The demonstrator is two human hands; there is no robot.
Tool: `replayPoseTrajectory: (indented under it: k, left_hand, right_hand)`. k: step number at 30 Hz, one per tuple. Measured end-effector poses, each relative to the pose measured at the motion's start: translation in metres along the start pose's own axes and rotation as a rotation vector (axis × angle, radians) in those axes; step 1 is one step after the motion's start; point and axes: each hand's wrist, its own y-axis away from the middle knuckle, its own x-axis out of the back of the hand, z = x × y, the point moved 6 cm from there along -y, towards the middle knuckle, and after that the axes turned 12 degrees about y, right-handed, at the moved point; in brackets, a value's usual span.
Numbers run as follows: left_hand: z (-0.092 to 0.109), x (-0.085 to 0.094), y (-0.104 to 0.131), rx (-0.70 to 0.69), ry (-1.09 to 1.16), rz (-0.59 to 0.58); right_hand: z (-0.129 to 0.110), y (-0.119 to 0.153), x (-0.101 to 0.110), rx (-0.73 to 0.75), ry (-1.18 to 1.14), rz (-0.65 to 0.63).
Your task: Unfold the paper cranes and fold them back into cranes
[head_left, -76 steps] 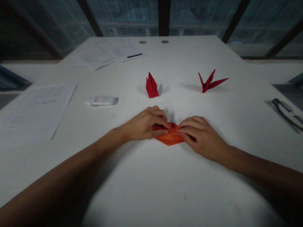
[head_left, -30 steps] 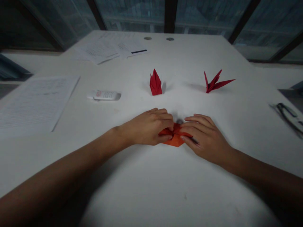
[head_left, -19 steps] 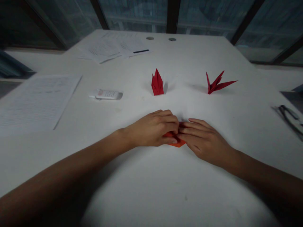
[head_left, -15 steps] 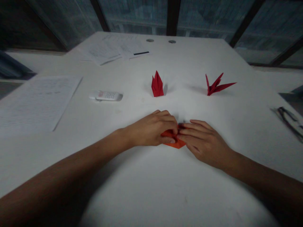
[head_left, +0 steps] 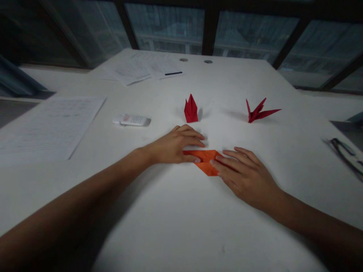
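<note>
A folded piece of orange origami paper point(head_left: 208, 168) lies flat on the white table, partly covered by my fingers. My left hand point(head_left: 181, 143) is open at its left end, with the thumb resting on the paper and the other fingers stretched out beyond its far edge. From the right, my right hand point(head_left: 244, 170) lies over the paper's right end, fingers extended and fingertips touching it. Beyond the hands stands a folded red paper piece point(head_left: 191, 109) with upright points. To its right is a red paper crane point(head_left: 259, 111).
A white remote control point(head_left: 132, 119) lies to the left. Printed sheets point(head_left: 56, 128) cover the table's left side, with more papers point(head_left: 136, 70) and a dark pen point(head_left: 173, 73) farther back. Eyeglasses point(head_left: 344, 151) sit near the right edge. Windows stand behind the table.
My left hand has opened from a bent-finger pinch, uncovering more of the orange paper, which now shows as a longer, flat shape. My right hand stays on its right end. The view has tilted slightly up.
</note>
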Motion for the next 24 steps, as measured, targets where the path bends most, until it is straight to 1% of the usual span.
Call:
replayPoseTrajectory:
  k: [2,6,8,10,11,13,14,17,19,20,24]
  left_hand:
    - [-0.013,0.008,0.002,0.057,0.05,0.098]
    - [-0.032,0.025,0.007,0.189,0.14,0.372]
    - [-0.033,0.03,0.009,0.214,0.136,0.46]
    - [-0.025,0.032,0.009,0.172,0.089,0.497]
    - [-0.018,0.031,0.008,0.133,0.054,0.493]
    - [-0.002,0.025,0.005,0.058,-0.011,0.425]
    - [0.005,0.019,0.003,0.036,-0.057,0.367]
    - [0.024,-0.002,-0.003,-0.061,-0.16,0.137]
    - [0.027,-0.012,-0.004,-0.072,-0.167,0.053]
    - [0.026,-0.015,-0.004,-0.063,-0.159,0.039]
    - [0.016,-0.016,-0.003,0.002,-0.105,0.043]
  right_hand:
    - [0.0,-0.001,-0.001,0.015,0.01,-0.022]
    - [0.0,-0.003,0.0,0.011,-0.009,-0.041]
    - [0.0,-0.004,0.001,-0.003,-0.023,-0.048]
    - [-0.001,-0.004,0.001,-0.02,-0.036,-0.072]
    - [-0.001,-0.004,0.001,-0.029,-0.041,-0.095]
    - [-0.001,-0.003,0.0,-0.044,-0.048,-0.143]
    - [-0.001,-0.003,-0.001,-0.048,-0.049,-0.163]
    - [-0.001,-0.003,-0.002,-0.04,-0.045,-0.19]
    - [-0.002,-0.003,-0.002,-0.031,-0.045,-0.185]
    - [-0.002,-0.003,-0.002,-0.028,-0.041,-0.178]
    - [-0.009,-0.001,0.003,-0.047,0.016,-0.157]
